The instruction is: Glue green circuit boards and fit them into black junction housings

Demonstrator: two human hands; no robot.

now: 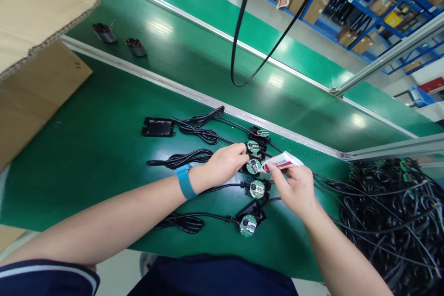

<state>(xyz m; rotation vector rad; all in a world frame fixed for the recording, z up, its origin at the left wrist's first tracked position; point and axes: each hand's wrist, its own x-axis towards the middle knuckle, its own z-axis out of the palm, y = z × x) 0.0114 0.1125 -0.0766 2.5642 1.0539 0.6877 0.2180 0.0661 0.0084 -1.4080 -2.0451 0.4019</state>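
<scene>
My left hand (227, 163), with a blue wristband, is closed in a pinch on a black housing holding a round green circuit board (253, 166) on the green table (97, 148). My right hand (294, 187) grips a white tube (282, 162) with red and blue print, its tip pointing at that board. Several similar black housings with green boards lie in a row, above (253, 146) and below (256, 188), one nearest me (248, 225). Each has a coiled black cable (187, 158) running left.
A black empty housing (157, 126) lies at the left. A tangled heap of black cables with boards (391, 212) fills the right. Cardboard (34, 46) stands at the far left. Two dark cylindrical parts (120, 39) sit on the belt beyond. A black cable loop (239, 55) hangs overhead.
</scene>
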